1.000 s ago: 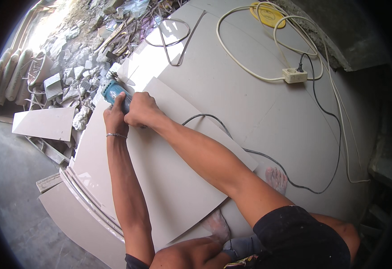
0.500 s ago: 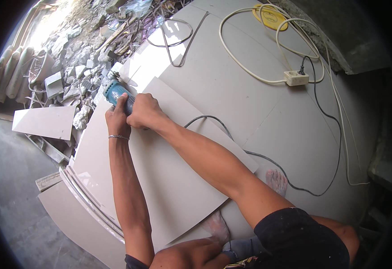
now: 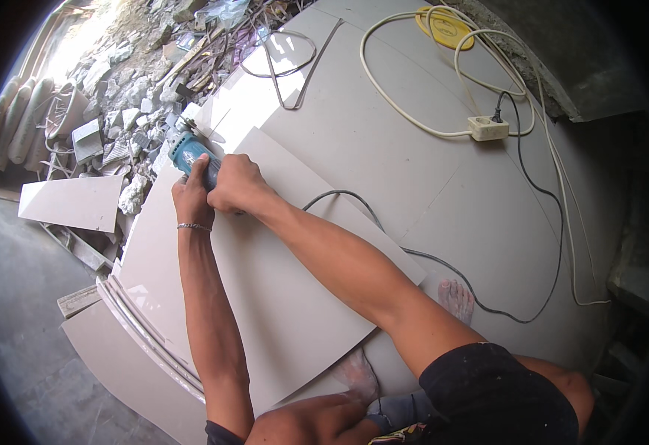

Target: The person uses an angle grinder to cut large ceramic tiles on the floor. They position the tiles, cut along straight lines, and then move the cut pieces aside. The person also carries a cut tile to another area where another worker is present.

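Both hands are closed on a teal angle grinder [image 3: 189,153] at the far left edge of a large pale tile [image 3: 287,297]. My left hand [image 3: 193,194] wraps the body from the near left, its thumb along the casing. Just right of it, my right hand [image 3: 237,184] grips the rear of the tool. The metal head [image 3: 182,126] points away from me, over the tile's far edge next to the rubble. Whether the disc touches the tile is too small to tell. A dark power cord [image 3: 361,199] runs from beneath my right forearm across the tile.
Broken rubble [image 3: 128,119] lies at the far left, beside a loose tile piece [image 3: 72,202]. More tiles [image 3: 146,334] are stacked under the large one. A white extension socket [image 3: 489,127] with coiled cable and a yellow disc [image 3: 444,30] lie at the far right. My bare foot [image 3: 456,300] is near the cord.
The whole view has shifted very slightly. Both hands and the angle grinder keep the same place on the tile.
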Demonstrator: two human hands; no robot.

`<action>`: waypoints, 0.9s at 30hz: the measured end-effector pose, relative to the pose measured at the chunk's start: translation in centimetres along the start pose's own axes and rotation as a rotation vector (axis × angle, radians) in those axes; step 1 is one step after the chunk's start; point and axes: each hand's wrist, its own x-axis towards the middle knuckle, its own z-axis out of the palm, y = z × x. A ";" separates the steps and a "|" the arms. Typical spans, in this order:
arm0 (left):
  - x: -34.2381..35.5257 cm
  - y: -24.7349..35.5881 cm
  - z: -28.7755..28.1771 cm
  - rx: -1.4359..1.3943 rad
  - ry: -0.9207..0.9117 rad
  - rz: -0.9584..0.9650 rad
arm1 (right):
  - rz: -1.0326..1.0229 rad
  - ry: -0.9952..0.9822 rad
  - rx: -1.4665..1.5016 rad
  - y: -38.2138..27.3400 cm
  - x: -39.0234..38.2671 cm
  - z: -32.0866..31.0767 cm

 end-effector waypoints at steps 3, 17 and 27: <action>0.0 0.0 0.0 -0.008 0.001 -0.004 | -0.001 -0.004 -0.011 0.0 0.0 0.0; -0.1 0.1 0.1 -0.012 0.005 -0.007 | -0.016 -0.008 -0.006 0.1 0.3 0.1; -0.3 0.4 0.3 0.011 0.015 -0.013 | -0.003 -0.003 0.001 0.0 0.2 0.1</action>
